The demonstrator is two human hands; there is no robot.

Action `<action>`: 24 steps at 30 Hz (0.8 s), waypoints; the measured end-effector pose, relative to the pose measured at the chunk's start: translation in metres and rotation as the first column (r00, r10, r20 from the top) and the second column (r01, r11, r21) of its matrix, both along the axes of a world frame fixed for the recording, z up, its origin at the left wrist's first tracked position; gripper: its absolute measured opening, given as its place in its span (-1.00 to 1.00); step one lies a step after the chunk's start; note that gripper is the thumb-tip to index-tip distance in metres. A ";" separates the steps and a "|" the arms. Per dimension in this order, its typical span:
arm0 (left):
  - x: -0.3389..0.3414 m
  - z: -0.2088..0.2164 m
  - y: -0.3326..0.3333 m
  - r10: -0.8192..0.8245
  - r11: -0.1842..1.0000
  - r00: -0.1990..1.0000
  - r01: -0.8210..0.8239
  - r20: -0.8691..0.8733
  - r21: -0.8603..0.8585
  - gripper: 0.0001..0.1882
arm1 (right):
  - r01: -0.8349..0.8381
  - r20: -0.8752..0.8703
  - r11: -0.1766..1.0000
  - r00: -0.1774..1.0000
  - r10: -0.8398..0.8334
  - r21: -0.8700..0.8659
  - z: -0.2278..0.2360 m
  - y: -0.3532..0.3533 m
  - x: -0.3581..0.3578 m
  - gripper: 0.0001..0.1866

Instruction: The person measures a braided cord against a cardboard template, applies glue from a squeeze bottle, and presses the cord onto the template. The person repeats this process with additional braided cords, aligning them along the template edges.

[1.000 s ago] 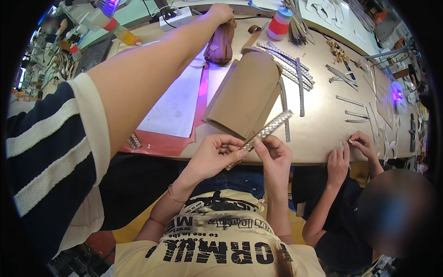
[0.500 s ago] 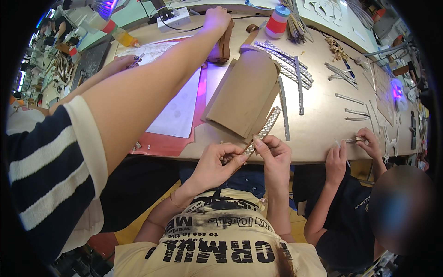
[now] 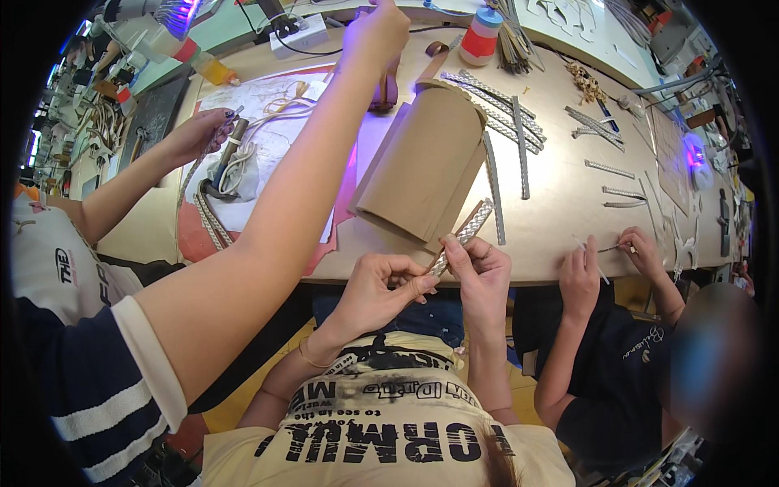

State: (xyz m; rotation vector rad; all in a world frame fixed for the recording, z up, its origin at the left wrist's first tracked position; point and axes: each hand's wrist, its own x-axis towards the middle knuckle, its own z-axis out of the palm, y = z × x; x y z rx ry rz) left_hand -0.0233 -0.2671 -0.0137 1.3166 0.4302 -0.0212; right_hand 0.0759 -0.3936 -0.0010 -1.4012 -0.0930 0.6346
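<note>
A studded strip (image 3: 464,231) is pinched at its lower end between both hands, left hand (image 3: 381,284) and right hand (image 3: 480,272), at the bench (image 3: 560,219) edge, just beside a cardboard roll (image 3: 422,166)
</note>
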 end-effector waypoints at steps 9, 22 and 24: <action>-0.007 0.004 0.003 -0.047 0.997 0.999 0.046 0.014 0.059 -0.82 | 0.010 0.128 1.000 0.992 -0.014 0.027 -0.004 -0.008 0.023 -0.80; 0.008 0.014 -0.010 0.160 0.975 0.986 -0.166 -0.054 -0.146 -0.79 | 0.013 0.107 1.000 0.994 -0.011 -0.012 0.006 0.001 -0.004 -0.84; 0.006 0.012 -0.010 0.142 0.982 0.989 -0.146 -0.038 -0.118 -0.79 | -0.030 0.091 1.000 0.995 0.029 0.010 0.002 0.000 -0.003 -0.84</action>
